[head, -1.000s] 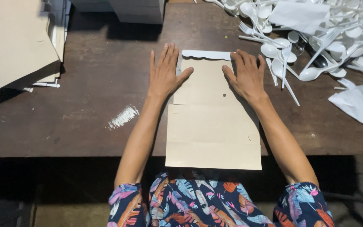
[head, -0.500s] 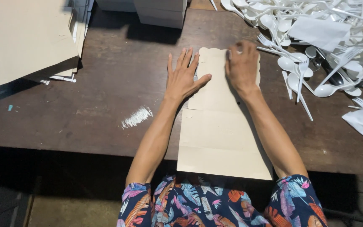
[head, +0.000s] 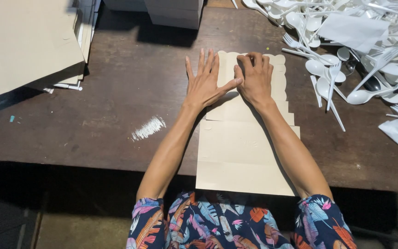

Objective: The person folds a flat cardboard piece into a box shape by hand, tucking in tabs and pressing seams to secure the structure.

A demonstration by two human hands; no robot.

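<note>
— Pressing down with both hands, is that what I see on the bench (head: 116,120)?

— Yes. The left hand (head: 204,83) lies flat with fingers spread, its palm on the wood just beside the left edge of the paper bag (head: 245,152), and its thumb reaches across onto the bag. It grasps nothing.

— And the right hand (head: 255,79)?

— It rests on top of the bag near the scalloped far end, fingers curled downward, knuckles up. Whether the fingertips pinch a fold of paper or only push on it, I cannot tell; they are tucked under.

— Where does the bag lie, exactly?

— Flat, lengthwise, near the middle of the bench. Its scalloped end points to the far edge, and its plain end hangs a little over the near edge, above the person's flowered clothing (head: 236,223). Both hands sit at the far half, so most of the bag stretches back between the forearms.

— What else is about?

— A heap of white plastic spoons and forks (head: 346,50) fills the far right corner, the closest ones just beside the bag's right edge. A stack of flat tan sheets (head: 24,41) sits in the far left corner. A white smear (head: 148,128) marks the wood left of the left forearm.
</note>
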